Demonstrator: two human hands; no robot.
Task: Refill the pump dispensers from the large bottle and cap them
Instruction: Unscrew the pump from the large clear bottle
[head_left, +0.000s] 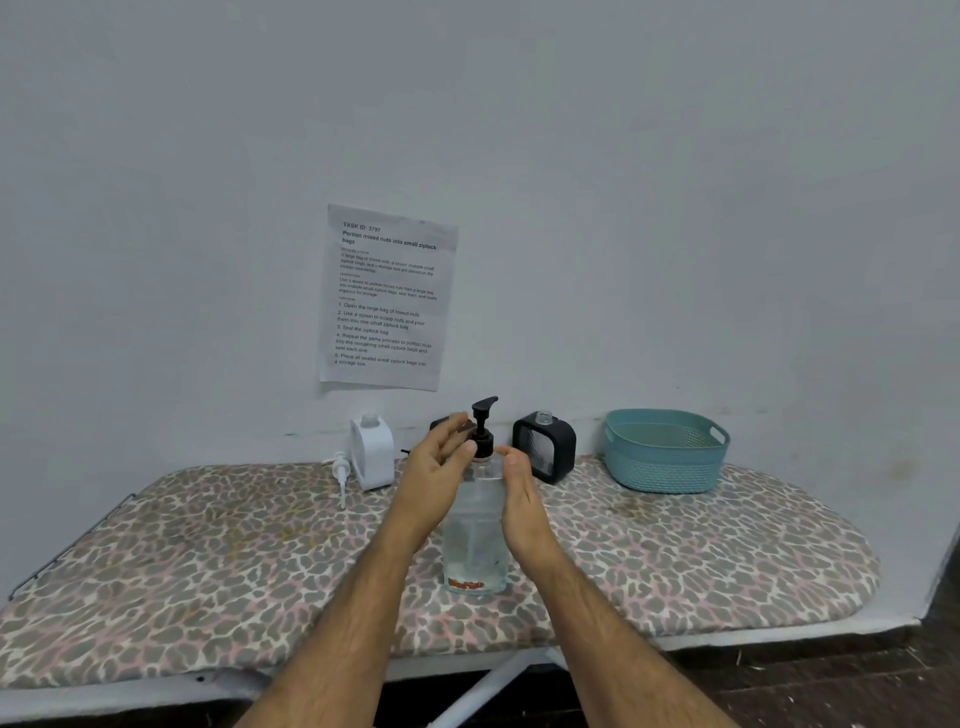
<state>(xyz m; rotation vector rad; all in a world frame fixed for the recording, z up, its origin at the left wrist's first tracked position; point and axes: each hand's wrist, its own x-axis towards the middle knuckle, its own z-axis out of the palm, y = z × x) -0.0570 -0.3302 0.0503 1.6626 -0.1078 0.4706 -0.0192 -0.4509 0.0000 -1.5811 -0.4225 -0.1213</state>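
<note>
Left hand (434, 470) loosely open and right hand (519, 491) holding large bottle (475, 540); behind it, third dispenser (440, 425) mostly hidden

Both bare forearms reach forward from the bottom edge and converge toward the middle. The left hand (434, 480) is raised, palm turned inward, its fingers (451, 427) loosely spread and pointing up and slightly right, the thumb extended toward the other hand. The right hand (522, 493) stands on edge, palm facing left, thumb uppermost, fingers hidden behind it. The two hands face each other, apart.
</note>
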